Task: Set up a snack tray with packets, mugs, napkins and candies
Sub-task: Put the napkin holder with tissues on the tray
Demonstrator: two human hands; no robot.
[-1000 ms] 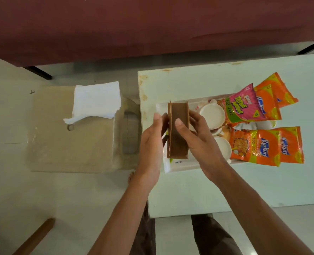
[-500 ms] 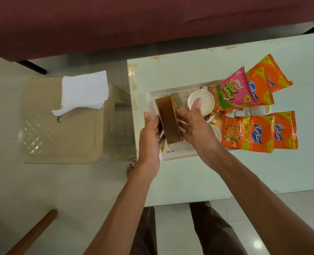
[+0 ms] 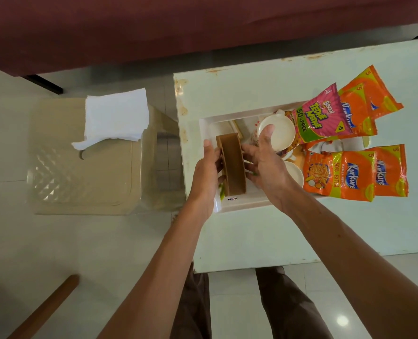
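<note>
A brown wooden napkin holder (image 3: 232, 165) stands upright at the left end of the white tray (image 3: 247, 205). My left hand (image 3: 206, 172) grips its left side. My right hand (image 3: 264, 162) touches its right side with the fingers spread. Two white mugs (image 3: 280, 129) (image 3: 295, 173) sit in the tray right of the holder, partly hidden by my right hand. A pink snack packet (image 3: 320, 118) and several orange Kurkure packets (image 3: 340, 177) lie over the tray's right part. A stack of white napkins (image 3: 116, 118) rests on a stool to the left.
The tray lies on a pale table (image 3: 264, 236) whose left edge is just beside it. A translucent beige plastic stool (image 3: 85, 167) stands left of the table. A dark red cloth (image 3: 178, 28) fills the far side. A wooden bar (image 3: 44, 309) crosses the lower left floor.
The holder has gone from held above the tray to standing down at the tray's left end. Both hands moved down with it, and the right hand's fingers have spread.
</note>
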